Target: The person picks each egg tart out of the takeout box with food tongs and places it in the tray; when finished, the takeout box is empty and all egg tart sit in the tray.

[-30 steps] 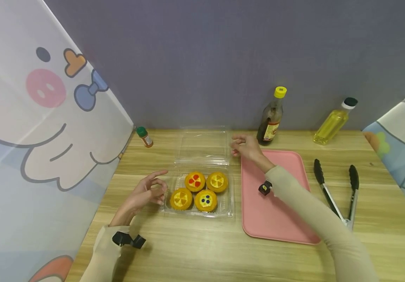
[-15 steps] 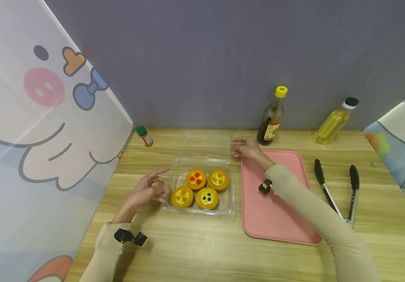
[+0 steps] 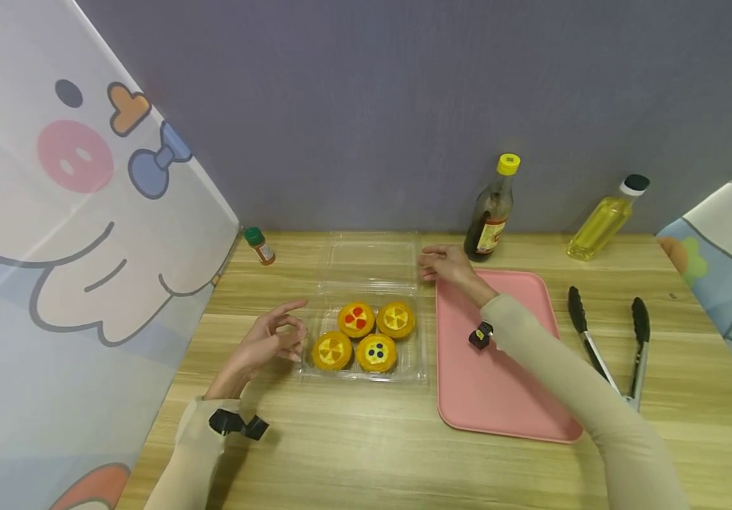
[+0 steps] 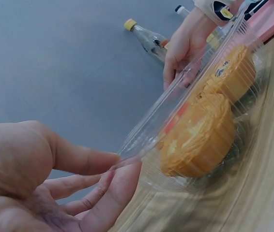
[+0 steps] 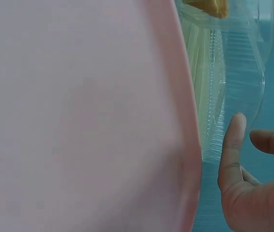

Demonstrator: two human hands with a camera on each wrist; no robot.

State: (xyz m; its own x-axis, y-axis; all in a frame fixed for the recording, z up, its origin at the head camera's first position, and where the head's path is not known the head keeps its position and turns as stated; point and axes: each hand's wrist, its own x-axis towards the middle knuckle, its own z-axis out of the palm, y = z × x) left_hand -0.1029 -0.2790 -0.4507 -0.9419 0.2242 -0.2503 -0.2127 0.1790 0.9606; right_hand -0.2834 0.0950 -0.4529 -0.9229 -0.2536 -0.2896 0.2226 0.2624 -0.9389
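Note:
A clear plastic clamshell container lies with its lid folded back, the several egg tarts in its base topped with red, dark blue or orange pieces. At the base's left side is my left hand; in the left wrist view its thumb and a finger pinch the clear rim. My right hand is at the lid's right edge, past the far left corner of the pink tray. In the right wrist view two fingertips sit on either side of the lid's thin edge.
Behind the tray stand a dark sauce bottle and a yellow oil bottle. Black-tipped tongs lie spread to its right. A small green-capped spice jar stands at the back left, before a grey partition.
The container and tarts have shifted slightly away from me and to the right, my left hand moving along with them. My right hand has hardly moved.

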